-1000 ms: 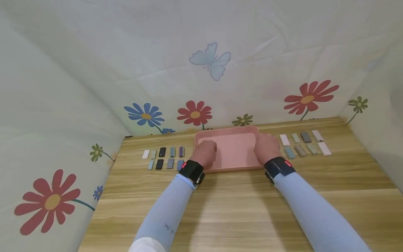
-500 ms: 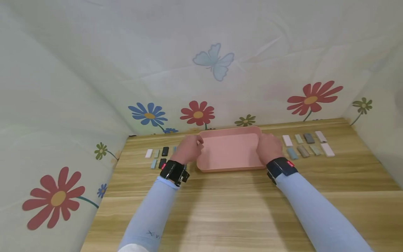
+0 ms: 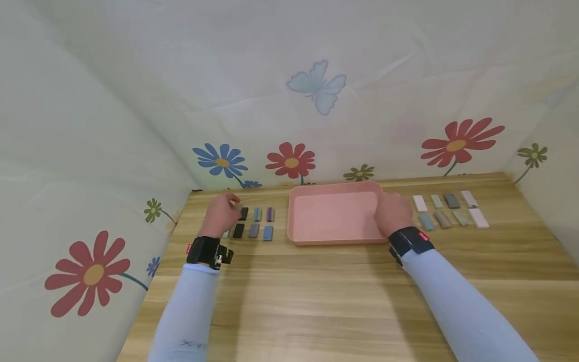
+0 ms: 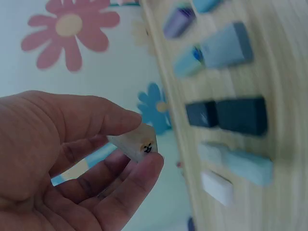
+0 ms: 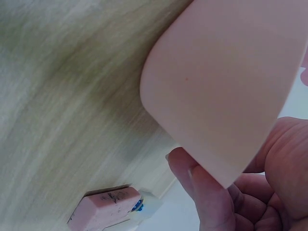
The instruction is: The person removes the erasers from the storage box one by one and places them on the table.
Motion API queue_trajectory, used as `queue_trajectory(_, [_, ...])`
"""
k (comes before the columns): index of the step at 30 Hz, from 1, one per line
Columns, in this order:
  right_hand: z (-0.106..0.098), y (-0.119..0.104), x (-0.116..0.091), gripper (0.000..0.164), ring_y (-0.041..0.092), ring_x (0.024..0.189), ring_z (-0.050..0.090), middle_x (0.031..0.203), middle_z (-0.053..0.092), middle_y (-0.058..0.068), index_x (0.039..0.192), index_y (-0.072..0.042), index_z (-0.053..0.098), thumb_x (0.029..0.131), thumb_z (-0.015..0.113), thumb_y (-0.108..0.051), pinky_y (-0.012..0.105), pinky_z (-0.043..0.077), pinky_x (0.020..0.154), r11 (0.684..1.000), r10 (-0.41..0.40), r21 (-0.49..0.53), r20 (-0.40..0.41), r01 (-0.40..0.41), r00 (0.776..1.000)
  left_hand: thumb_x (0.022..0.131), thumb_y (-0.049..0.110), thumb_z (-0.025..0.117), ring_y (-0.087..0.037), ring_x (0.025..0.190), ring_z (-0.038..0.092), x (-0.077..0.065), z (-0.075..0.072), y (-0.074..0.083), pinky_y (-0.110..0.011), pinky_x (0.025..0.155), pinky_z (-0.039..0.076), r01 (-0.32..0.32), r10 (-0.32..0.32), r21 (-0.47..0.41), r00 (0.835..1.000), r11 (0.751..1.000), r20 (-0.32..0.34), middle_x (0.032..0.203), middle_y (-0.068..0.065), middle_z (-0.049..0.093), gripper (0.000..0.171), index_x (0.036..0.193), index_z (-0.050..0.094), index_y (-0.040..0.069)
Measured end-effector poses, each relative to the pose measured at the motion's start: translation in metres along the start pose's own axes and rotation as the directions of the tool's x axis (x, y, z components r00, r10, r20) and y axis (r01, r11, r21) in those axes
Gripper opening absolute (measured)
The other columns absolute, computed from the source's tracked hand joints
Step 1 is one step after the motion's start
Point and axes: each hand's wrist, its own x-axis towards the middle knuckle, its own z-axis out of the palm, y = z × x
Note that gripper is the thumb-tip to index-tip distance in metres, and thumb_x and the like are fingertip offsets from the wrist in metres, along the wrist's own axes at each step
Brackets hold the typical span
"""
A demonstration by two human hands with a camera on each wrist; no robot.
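Observation:
My left hand [image 3: 220,216] is above the left group of small erasers. Between its thumb and fingers it pinches a small pale eraser [image 4: 134,143] with a little face printed on one end. Under and beside that hand lie a black eraser [image 3: 238,231], a blue eraser [image 3: 268,233], a purple eraser [image 3: 270,214] and several others; the hand hides some in the head view. With my right hand [image 3: 393,213] I grip the right wall of a shallow pink tray [image 3: 339,241], whose visible floor is bare.
Right of the tray sit several more erasers in two rows, among them a white eraser [image 3: 419,203] and a tan eraser [image 3: 443,219]. A pink eraser [image 5: 106,207] lies close to my right hand. Behind the wooden table [image 3: 316,291] hangs a flowered cloth [image 3: 253,100].
My left hand has moved left, from over the tray's left side to above the left erasers. My right hand keeps its grip on the tray's right wall.

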Motion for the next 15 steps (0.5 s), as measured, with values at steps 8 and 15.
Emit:
queue_trajectory(8, [-0.001,0.000,0.001,0.020,0.028,0.061,0.060,0.076,0.063,0.022,0.088,0.007,0.061,0.087,0.053,-0.011,0.036,0.043,0.041,1.000,0.012,0.006,0.005,-0.012,1.000,0.085,0.009,0.055,-0.017,0.054,0.047,-0.009,-0.005,-0.052,-0.027,0.049,0.037,0.098,-0.097,0.007,0.992,0.995,-0.086,0.080,-0.014,0.065,0.031,0.114,0.064,0.002])
queue_trajectory(15, [0.000,0.000,0.003,0.021,0.028,0.062,0.059,0.077,0.063,0.022,0.089,0.007,0.061,0.087,0.052,-0.011,0.036,0.043,0.042,1.000,0.013,0.007,0.034,-0.013,0.999,0.084,0.010,0.054,-0.022,0.059,0.044,-0.015,0.001,-0.078,-0.031,0.054,0.037,0.164,-0.161,0.013,0.982,0.986,-0.102,0.096,-0.019,0.065,0.031,0.111,0.065,-0.001])
